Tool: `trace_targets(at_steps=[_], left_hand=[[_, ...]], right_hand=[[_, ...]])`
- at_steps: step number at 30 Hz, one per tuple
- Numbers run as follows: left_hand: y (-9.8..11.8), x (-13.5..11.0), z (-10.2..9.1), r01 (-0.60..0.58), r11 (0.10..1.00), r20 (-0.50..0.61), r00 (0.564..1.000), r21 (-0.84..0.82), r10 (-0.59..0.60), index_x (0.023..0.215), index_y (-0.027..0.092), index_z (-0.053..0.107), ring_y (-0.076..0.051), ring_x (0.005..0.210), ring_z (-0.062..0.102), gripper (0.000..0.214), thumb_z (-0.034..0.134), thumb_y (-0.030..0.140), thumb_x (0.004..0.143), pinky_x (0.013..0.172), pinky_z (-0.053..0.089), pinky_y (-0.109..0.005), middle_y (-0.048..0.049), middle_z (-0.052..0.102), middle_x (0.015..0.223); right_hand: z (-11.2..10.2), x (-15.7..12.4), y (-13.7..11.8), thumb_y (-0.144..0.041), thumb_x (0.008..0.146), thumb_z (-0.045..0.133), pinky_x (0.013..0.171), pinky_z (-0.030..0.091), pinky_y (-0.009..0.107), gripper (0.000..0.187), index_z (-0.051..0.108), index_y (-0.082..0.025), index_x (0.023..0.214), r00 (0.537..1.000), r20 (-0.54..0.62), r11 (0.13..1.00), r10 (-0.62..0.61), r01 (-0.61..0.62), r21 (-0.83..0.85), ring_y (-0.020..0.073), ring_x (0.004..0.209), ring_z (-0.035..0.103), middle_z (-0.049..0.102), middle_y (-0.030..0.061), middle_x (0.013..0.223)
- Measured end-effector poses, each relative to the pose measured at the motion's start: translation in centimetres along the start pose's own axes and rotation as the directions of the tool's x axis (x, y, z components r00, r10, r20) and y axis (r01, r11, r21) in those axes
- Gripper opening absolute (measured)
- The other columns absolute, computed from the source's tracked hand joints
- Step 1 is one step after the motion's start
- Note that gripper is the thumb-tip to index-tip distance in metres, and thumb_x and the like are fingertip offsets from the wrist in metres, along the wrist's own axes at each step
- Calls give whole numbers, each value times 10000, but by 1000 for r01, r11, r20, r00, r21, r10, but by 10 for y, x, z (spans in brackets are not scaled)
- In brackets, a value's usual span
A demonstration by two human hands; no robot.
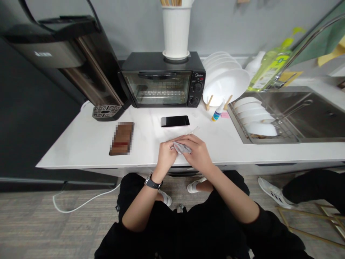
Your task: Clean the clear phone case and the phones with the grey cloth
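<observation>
Your white bench [88,144] carries a black toaster oven [163,80] at its back. Just in front of the oven lies a dark phone [175,121], and front-left of it a flat brown board [122,138]. Left of the oven stands a dark dispenser [105,108]. Right of it are white plates [225,82] and a small bottle [217,114]. Well in front of the oven, your left grip [165,154] and right grip [198,153] rest at the edge, closed round a grey wrapper [182,147].

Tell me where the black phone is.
Head view, centre: the black phone lies flat on the white counter, between the toaster oven behind it and the left hand and right hand pinching a grey wrapper.
</observation>
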State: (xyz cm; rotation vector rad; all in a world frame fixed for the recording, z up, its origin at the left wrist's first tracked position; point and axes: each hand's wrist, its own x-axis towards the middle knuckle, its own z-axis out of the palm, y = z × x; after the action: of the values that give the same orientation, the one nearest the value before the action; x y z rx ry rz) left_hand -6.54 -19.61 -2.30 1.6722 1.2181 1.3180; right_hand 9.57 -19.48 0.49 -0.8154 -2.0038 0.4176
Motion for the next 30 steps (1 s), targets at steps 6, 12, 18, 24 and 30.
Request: trace_targets(at_steps=[6,12,18,24,30], left_hand=[[-4,0,4,68,995,-32,997,-77,-71,1218,199,832,-272,1188,783,298,663,288,990,1118,601,-404,-38,809,1256],[-6,-2,3,47,996,-17,999,-77,-49,1261,208,816,-273,1218,769,315,662,333,1016,1135,602,-411,-27,790,1284],[-7,-2,4,48,997,-29,998,-63,-50,1268,208,813,-273,1215,770,315,662,330,1020,1130,606,-410,-27,788,1285],[-5,-1,4,46,997,-35,998,-63,-48,1256,201,819,-268,1216,771,312,659,300,1007,1133,601,-400,-28,791,1281],[-3,-1,2,43,999,-44,998,16,-43,1095,171,852,-233,1032,819,348,569,68,919,1002,648,-360,-28,843,1152]], right_hand=[[-28,8,33,-224,971,676,849,581,396,172,808,-230,1082,984,-132,983,116,-133,-127,257,940,718,765,77,984],[-51,19,56,-317,979,703,799,544,385,145,798,-211,954,957,-207,957,202,-238,-166,249,860,714,771,72,923],[-47,21,52,-305,970,703,791,542,380,138,790,-206,929,948,-231,954,219,-258,-151,244,845,708,766,69,906],[-31,15,37,-256,977,681,802,572,387,122,795,-214,984,963,-205,971,173,-201,-129,247,878,715,758,76,934],[5,0,3,-98,931,621,877,609,420,296,773,-250,1134,991,-126,996,48,-56,-63,256,1006,723,770,72,1055]])
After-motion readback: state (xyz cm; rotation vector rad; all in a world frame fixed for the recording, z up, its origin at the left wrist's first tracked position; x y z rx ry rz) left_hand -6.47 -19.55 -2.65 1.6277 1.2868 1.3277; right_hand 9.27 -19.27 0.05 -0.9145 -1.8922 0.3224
